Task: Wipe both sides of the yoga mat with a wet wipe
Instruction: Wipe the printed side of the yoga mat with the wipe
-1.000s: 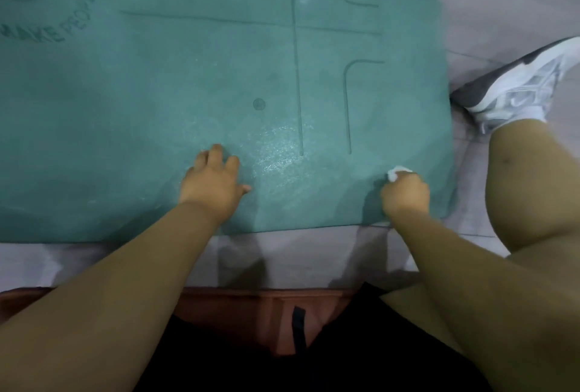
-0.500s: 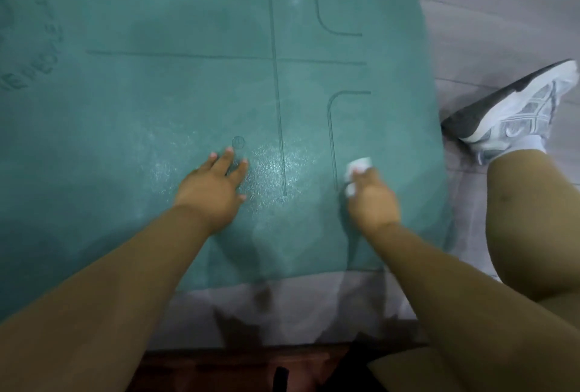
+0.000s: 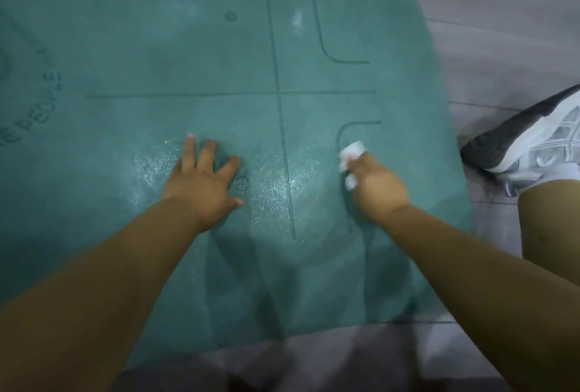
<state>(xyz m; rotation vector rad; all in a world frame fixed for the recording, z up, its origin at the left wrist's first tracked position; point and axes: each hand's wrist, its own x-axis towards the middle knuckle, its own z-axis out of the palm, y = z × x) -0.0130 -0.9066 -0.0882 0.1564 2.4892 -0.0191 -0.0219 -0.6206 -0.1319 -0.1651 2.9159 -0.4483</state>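
A person is crouching at the near end of a teal yoga mat (image 3: 157, 62) that is lying flat on a grey plank floor (image 3: 502, 30), filling most of what can be seen and running out of view at the far and left sides. The left hand (image 3: 201, 184) is resting palm down on the mat near the middle of its near end, fingers straight and spread, holding nothing, with a small ribbed dot (image 3: 241, 184) printed on the mat showing just beside the thumb side. The right hand (image 3: 376, 187) is sitting closer to the mat's right edge, its fingers curled round a bunched white wet wipe (image 3: 350, 159) and pressing it down onto the mat, right on the curved corner line printed there; the wipe is poking out ahead of the knuckles and again lower by the thumb. Between the two hands the surface is glistening wet along the long centre line (image 3: 282, 140), which is crossing a second line farther up the mat. Part of a ring of printed lettering (image 3: 34, 109) is showing at the mat's left side. Off the right edge, on the floor, a grey and white sneaker (image 3: 527, 140) is standing just beside the mat, with a bare knee (image 3: 552, 222) bending up below it.
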